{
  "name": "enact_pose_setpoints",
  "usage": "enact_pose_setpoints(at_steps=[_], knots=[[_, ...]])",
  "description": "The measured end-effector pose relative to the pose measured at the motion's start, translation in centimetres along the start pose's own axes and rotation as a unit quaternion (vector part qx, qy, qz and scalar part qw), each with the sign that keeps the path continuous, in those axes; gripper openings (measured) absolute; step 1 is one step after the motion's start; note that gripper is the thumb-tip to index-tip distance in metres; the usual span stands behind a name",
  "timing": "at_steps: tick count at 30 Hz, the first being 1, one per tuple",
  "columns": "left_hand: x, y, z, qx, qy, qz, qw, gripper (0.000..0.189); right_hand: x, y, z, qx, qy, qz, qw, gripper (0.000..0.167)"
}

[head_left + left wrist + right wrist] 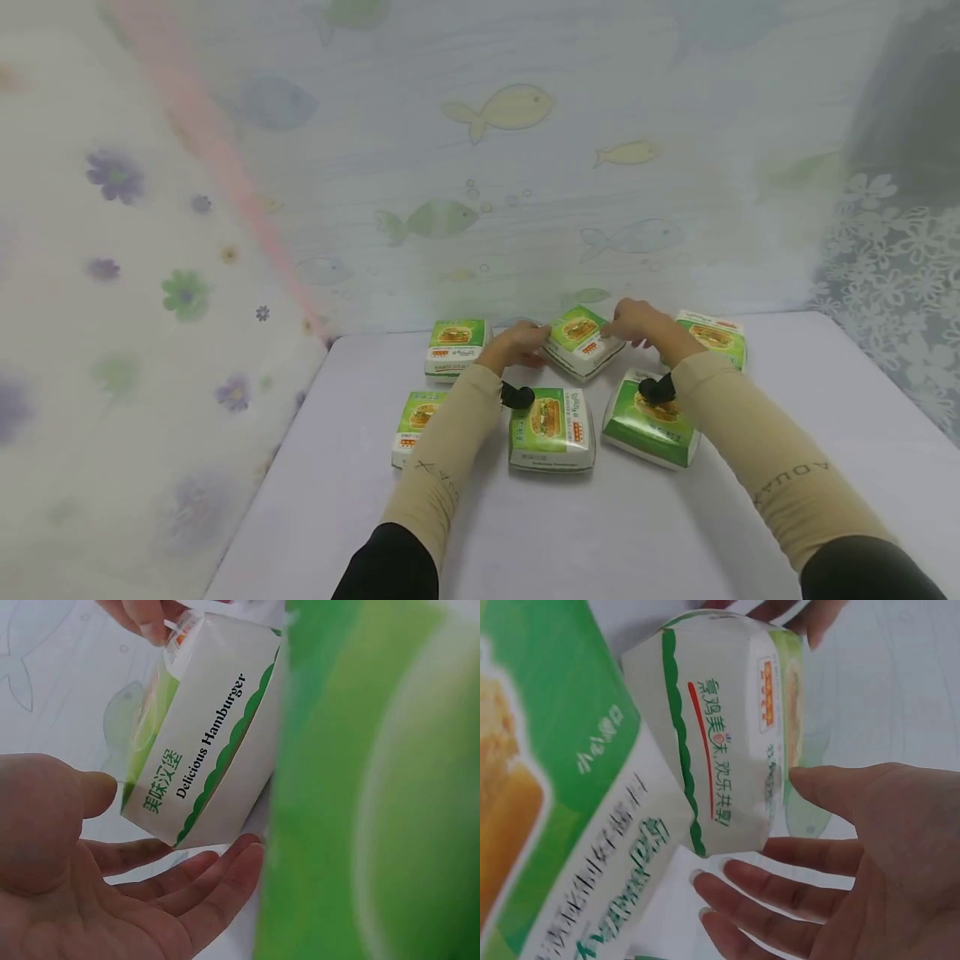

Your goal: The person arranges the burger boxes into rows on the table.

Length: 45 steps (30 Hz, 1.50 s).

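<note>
A green and white hamburger box [581, 343], printed with a burger picture, sits turned at an angle in the middle of the back row. My left hand [521, 343] holds its left corner; in the left wrist view the thumb lies at the top edge and the fingers reach along the side marked "Delicious Hamburger". On the opposite side, my right hand [639, 322] grips the right corner, with the thumb at the top edge and the fingers by the side in the right wrist view. Whether the box's underside touches the table cannot be told.
Similar boxes stand around it: back left [456, 342], back right [716, 337], front left [412, 421], front middle [551, 433] and front right [652, 433]. My forearms pass over the front boxes. A white-covered table [570, 542] meets a fish-patterned curtain [525, 183] behind.
</note>
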<state>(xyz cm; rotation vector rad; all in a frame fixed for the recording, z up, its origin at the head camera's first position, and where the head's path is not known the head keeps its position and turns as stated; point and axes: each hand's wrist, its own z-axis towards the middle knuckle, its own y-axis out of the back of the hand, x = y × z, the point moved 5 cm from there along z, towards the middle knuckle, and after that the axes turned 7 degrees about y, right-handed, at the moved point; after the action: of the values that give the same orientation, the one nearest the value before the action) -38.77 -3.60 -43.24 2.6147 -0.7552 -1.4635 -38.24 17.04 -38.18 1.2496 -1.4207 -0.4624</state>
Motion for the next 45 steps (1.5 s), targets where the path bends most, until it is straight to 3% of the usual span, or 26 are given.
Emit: enact_pose_setpoints(at_steps=[5, 15, 22, 29, 38, 45], knots=[[0.4, 0.4, -0.4, -0.017, 0.009, 0.036, 0.9992, 0.067, -0.6, 0.3, 0.2, -0.002, 0.002, 0.009, 1.0000, 0.056], [0.3, -0.3, -1.6, 0.037, 0.031, 0.058, 0.9971, 0.072, -1.2, -0.6, 1.3, 0.031, 0.006, 0.051, 0.9982, 0.060], [-0.5, -0.2, -0.4, 0.029, 0.021, 0.098, 0.9946, 0.070, 0.1, -1.6, 0.4, 0.043, 0.002, 0.050, 0.9978, 0.052], [-0.7, -0.1, 1.0, 0.040, 0.012, 0.093, 0.9948, 0.068, 0.3, -1.4, -0.3, 0.045, -0.008, 0.042, 0.9981, 0.048], [-0.3, -0.1, -0.1, 0.046, 0.019, 0.101, 0.9937, 0.069, -1.0, -1.0, 0.2, 0.055, -0.007, 0.089, 0.9945, 0.068], [-0.1, -0.4, -0.8, 0.066, 0.014, 0.125, 0.9899, 0.060, -0.6, -1.9, 0.4, 0.087, 0.008, 0.102, 0.9909, 0.041]])
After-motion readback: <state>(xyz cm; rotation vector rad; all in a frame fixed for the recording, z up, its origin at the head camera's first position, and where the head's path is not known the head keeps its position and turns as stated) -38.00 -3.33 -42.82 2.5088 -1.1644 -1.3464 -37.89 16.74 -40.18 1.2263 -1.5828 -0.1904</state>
